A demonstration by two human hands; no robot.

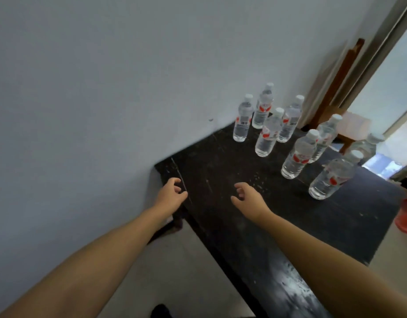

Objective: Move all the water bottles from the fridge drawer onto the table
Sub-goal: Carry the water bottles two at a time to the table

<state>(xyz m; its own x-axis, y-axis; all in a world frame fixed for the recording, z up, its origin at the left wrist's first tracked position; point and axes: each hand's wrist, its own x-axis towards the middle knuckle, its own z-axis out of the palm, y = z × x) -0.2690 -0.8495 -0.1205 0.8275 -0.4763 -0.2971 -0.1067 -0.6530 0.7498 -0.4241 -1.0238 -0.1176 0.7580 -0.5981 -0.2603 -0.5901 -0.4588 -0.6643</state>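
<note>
Two bare forearms reach out over the dark scuffed wooden table (220, 171). The left hand (172, 191) and right hand (246, 196) hover with loosely curled, empty fingers. Beyond the right fingertips, upright clear plastic water bottles with white caps and red labels (266, 136) cluster, probably leaving near space free.

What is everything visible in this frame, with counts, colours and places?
water bottles: eight, clear with white caps and red labels, upright on the far right part of the table
table: one, dark, against the wall
wall: pale grey-white, behind and left of the table
wooden frame: one, brown, leaning by the wall beyond the table
orange thing: one, at the right edge, too cut off to identify
left hand: empty, fingers loosely curled, at the table's left corner
right hand: empty, loosely curled, above the tabletop
</note>
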